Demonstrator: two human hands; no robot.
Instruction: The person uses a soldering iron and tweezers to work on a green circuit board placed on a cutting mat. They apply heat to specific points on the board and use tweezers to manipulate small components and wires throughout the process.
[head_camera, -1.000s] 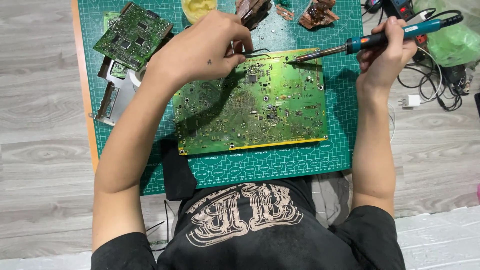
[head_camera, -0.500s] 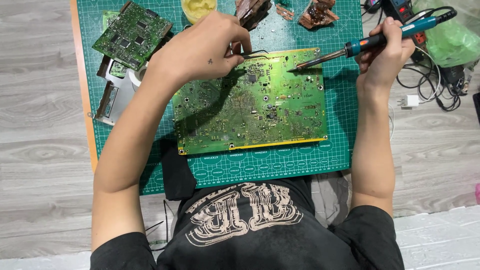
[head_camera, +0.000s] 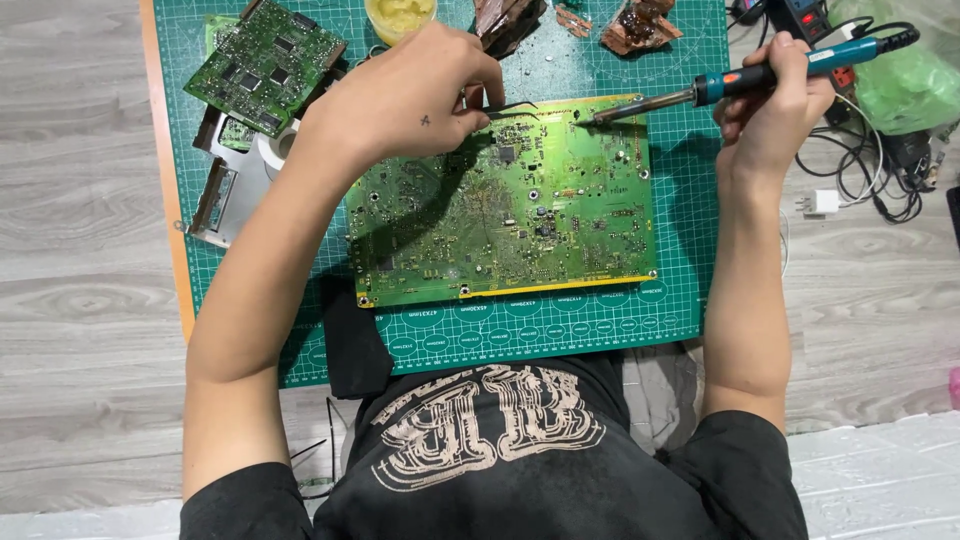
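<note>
The right hand (head_camera: 775, 110) is wrapped tight around the blue handle of a soldering iron (head_camera: 740, 80), whose metal tip comes down on the far edge of the large green circuit board (head_camera: 505, 205), near its far right corner. The left hand (head_camera: 410, 95) pinches a pair of dark tweezers (head_camera: 510, 108), and their points rest on that same far edge, a little to the left of the iron's tip. Both grips are firmly closed on their tools.

There is one large board, lying flat in the middle of the green cutting mat (head_camera: 680, 300), its near edge just short of the mat's near border. Beyond the board's far left corner lies one smaller green circuit board (head_camera: 265, 65), tilted. Under and beside it sits a grey metal bracket (head_camera: 225, 190), with a white roll of tape (head_camera: 272, 150) touching it. Straight past the board's far edge stands one small tub of yellow paste (head_camera: 400, 15), partly cut off by the frame. To its right lie three brownish scraps (head_camera: 640, 25), well apart from the board. Off the mat, to the right of the board, a tangle of black cables (head_camera: 880, 170) lies on the grey wooden floor (head_camera: 80, 300), with one white plug (head_camera: 820, 203) beside it and a green plastic bag (head_camera: 910, 80) beyond.
</note>
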